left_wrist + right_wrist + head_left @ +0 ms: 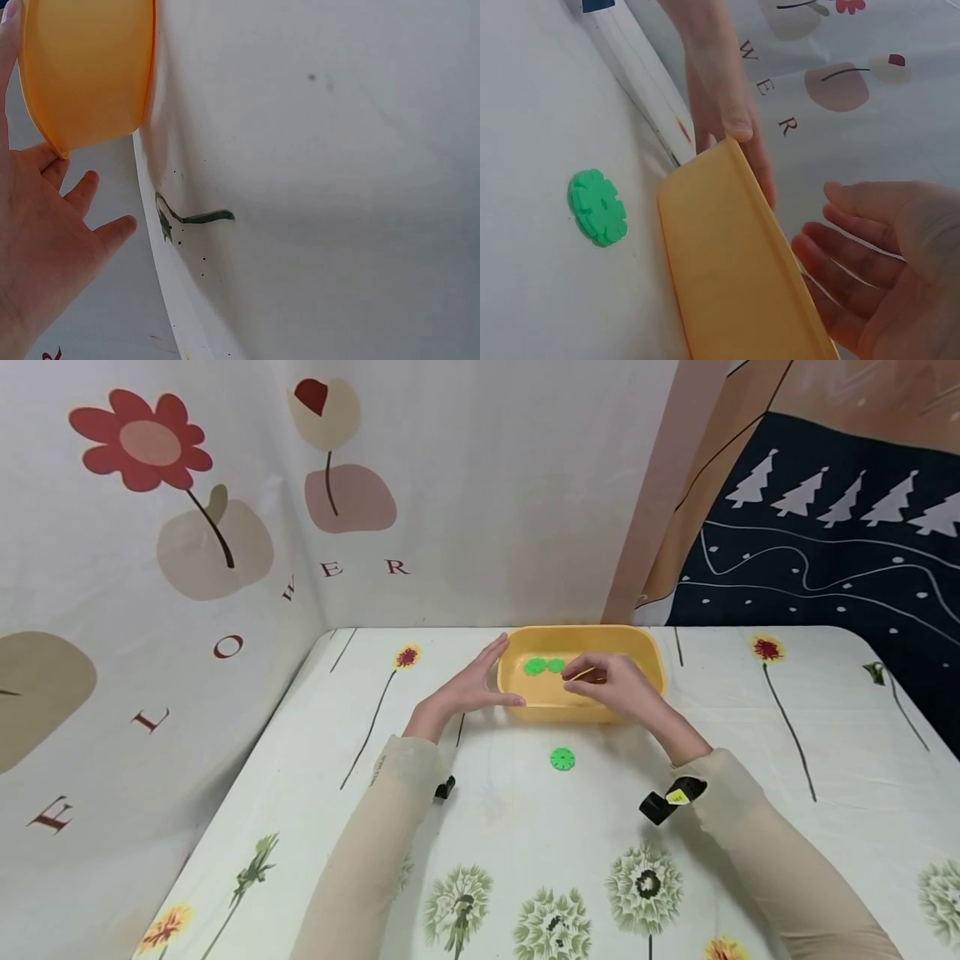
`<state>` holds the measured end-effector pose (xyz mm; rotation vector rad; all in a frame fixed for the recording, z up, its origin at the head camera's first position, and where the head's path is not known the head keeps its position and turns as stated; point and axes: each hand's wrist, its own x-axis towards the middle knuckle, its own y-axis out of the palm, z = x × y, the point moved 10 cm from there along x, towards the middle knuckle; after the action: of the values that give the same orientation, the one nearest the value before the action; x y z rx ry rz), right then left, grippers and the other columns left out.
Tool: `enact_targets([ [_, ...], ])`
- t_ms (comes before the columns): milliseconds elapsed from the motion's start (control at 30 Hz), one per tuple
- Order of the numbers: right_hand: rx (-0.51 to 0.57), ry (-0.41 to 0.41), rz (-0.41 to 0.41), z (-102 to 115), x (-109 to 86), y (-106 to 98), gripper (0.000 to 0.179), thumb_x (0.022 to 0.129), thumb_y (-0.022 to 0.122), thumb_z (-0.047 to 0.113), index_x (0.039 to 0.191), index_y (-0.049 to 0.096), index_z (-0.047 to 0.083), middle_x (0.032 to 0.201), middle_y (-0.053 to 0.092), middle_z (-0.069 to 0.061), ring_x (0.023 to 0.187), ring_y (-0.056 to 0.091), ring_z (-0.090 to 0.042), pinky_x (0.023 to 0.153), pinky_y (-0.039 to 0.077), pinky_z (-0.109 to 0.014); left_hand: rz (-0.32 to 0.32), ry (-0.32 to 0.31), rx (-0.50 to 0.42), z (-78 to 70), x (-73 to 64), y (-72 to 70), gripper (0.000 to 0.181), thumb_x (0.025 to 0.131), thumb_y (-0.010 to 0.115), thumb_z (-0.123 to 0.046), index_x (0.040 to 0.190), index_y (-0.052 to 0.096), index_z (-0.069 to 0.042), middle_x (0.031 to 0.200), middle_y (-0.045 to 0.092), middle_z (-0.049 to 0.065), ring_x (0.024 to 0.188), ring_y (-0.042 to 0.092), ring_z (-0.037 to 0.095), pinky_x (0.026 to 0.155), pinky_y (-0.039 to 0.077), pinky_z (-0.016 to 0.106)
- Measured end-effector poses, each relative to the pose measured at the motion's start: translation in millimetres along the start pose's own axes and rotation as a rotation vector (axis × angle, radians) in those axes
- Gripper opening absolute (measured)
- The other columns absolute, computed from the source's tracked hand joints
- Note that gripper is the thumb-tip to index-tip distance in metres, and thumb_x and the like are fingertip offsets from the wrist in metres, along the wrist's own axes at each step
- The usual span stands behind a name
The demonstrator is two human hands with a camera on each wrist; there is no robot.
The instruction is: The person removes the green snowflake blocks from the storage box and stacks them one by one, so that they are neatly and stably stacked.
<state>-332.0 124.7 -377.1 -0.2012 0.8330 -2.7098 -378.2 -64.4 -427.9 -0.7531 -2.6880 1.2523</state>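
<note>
A yellow plastic basin (566,715) stands near the back of the table. My left hand (471,685) spans its left end, thumb at the front rim and fingers spread toward the back rim; in the left wrist view some fingertips touch the rim. Above the basin's right half hovers my right hand (609,683), fingers loosely bent, thumb apart from them, nothing visible between. Inside the basin, green notched discs (536,667) lie left of the right fingertips. Another green notched piece (598,207), seemingly two discs stacked, lies on the table in front of the basin.
A white flower-print cloth (495,827) covers the table. Behind it hangs a light printed curtain (480,527), with a dark tree-print cloth (825,552) at the back right. Each wrist wears a black strap device (663,803).
</note>
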Motion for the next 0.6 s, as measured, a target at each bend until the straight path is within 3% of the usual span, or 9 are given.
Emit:
enact_targets([
  [200,0.094,0.156,-0.113,-28,4.5,-16,0.035,0.104,0.054,0.025,0.133,0.056,0.006,0.137,0.057,-0.016,0.127,0.054,-0.034,0.107,0.049,-0.047,0.001,0.01,-0.004,-0.4,-0.3,-0.3,0.116,0.078,0.082,-0.05,0.162,0.005,-0.025,0.169,-0.004,-0.015,0.158,0.003,0.018,0.126,0.017,0.052],
  [333,0.116,0.193,-0.164,-39,6.4,-26,0.046,0.107,0.042,0.034,0.141,0.047,0.003,0.146,0.048,-0.02,0.137,0.045,-0.037,0.117,0.038,-0.051,-0.003,0.006,-0.013,-0.8,-0.1,-0.4,0.116,0.078,0.082,-0.048,0.162,0.006,-0.024,0.169,-0.003,-0.014,0.158,0.004,0.019,0.126,0.017,0.053],
  [600,0.108,0.262,-0.165,-55,16.1,-31,0.057,0.108,0.036,0.04,0.148,0.038,0.0,0.155,0.037,-0.023,0.145,0.036,-0.038,0.122,0.028,-0.051,-0.004,-0.004,-0.003,-0.4,-0.6,-0.2,0.116,0.078,0.082,-0.048,0.162,0.005,-0.028,0.169,-0.003,-0.015,0.158,0.004,0.016,0.126,0.017,0.051],
])
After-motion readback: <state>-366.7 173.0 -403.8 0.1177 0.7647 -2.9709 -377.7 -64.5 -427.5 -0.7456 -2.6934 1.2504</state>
